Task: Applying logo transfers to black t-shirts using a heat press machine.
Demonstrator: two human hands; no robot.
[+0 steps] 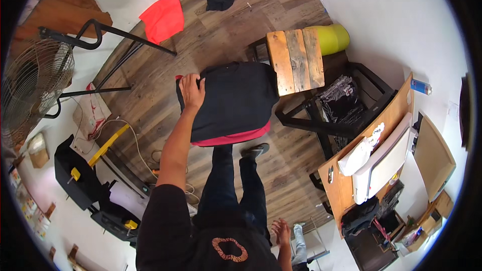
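My left hand (192, 92) lies on the left edge of a stack of folded dark cloth (237, 98), probably garments. Whether its fingers grip the fabric cannot be told. A crimson layer (233, 136) shows under the near edge of the black cloth, and a bit of red shows at its far left corner. What holds the stack up is hidden beneath it. Low in the view, to the right of my body, my right hand (281, 231) hangs away from the stack, fingers apart and nothing seen in it. A wooden-topped stool (295, 62) stands against the stack's right side.
A yellow-green cylindrical container (331, 39) lies behind the stool. At right are a black metal frame (339, 128) and a wooden desk (331, 195). A wire-cage fan (34, 82) stands left. A red cloth (163, 19) and a loose cable (137, 146) lie on the floor. Another person's leg (300, 244) shows below.
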